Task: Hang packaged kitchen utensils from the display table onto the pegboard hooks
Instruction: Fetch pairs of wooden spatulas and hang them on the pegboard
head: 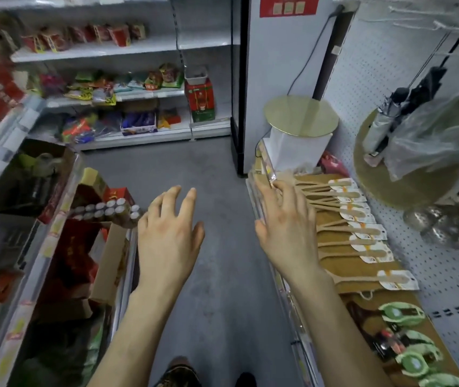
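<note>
Several packaged wooden spoons (356,216) lie in a row on the brown display table (331,263) at the right, their card-backed heads toward the white pegboard (443,272). My right hand (287,227) hovers over the spoon handles at the table's front edge, fingers spread and holding nothing; its fingertips are close to a clear packet edge (270,174). My left hand (169,233) floats open over the aisle floor, empty. Bare hooks (418,23) stick out of the pegboard at the top right.
Green-packaged peelers (407,344) lie on the near end of the table. A round gold-topped stand (301,118), a woven mat (384,177), bagged umbrellas (418,113) and metal ladles (446,224) crowd the far right. Stocked shelves (63,247) line the left of the grey aisle floor (222,247).
</note>
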Available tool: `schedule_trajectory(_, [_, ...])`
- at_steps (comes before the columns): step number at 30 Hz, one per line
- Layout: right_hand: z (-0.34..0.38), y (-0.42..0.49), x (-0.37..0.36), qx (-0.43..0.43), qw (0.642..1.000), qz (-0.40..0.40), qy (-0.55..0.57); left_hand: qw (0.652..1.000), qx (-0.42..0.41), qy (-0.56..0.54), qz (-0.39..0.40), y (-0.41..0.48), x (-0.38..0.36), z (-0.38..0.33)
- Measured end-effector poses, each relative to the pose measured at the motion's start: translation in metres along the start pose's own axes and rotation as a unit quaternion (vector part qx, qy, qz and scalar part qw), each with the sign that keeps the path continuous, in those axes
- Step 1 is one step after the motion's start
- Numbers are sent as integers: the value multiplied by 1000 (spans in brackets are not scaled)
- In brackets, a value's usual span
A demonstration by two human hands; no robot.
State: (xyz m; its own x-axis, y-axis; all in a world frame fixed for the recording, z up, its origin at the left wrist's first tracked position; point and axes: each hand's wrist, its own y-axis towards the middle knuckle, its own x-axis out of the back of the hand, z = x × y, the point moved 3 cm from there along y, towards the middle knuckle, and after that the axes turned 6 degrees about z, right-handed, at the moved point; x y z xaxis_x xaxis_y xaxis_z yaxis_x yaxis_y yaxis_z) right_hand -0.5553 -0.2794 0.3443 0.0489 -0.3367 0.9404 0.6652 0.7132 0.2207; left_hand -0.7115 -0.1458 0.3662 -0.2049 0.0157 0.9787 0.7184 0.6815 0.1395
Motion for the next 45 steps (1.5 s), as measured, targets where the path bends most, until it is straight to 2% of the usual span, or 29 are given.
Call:
schedule_trajectory(9, [-37, 127, -71, -43, 998, 31, 12, 993, -101, -21, 54, 178, -65, 0])
schedule_trajectory(12, [-47, 160, -78, -111, 993, 28, 16, 983, -167, -23, 70, 239, -82, -6])
schedule_trajectory(16, [-56, 191, -85, -197, 979, -29, 33, 956, -283, -45, 59, 308, -97, -27])
schedule_trajectory(19, [-63, 201, -95, -262, 964, -38, 30, 939, -335, -48, 65, 347, -111, -53])
schedule_trajectory(25, [-97, 206, -108, -329, 943, -35, 30, 899, -424, -48, 95, 384, -143, -116])
schedule_trajectory(28, [-126, 211, -116, -357, 934, -2, 28, 895, -433, -30, 105, 393, -160, -140])
schedule_trajectory(30, [-141, 212, -123, -374, 927, -9, 35, 891, -438, -38, 109, 396, -171, -151])
schedule_trajectory(35, [-184, 201, -159, -421, 904, 21, 72, 864, -478, -37, 151, 397, -228, -179])
schedule_trajectory(45, [-264, 152, -247, -556, 819, 62, 129, 750, -618, 11, 236, 406, -370, -247])
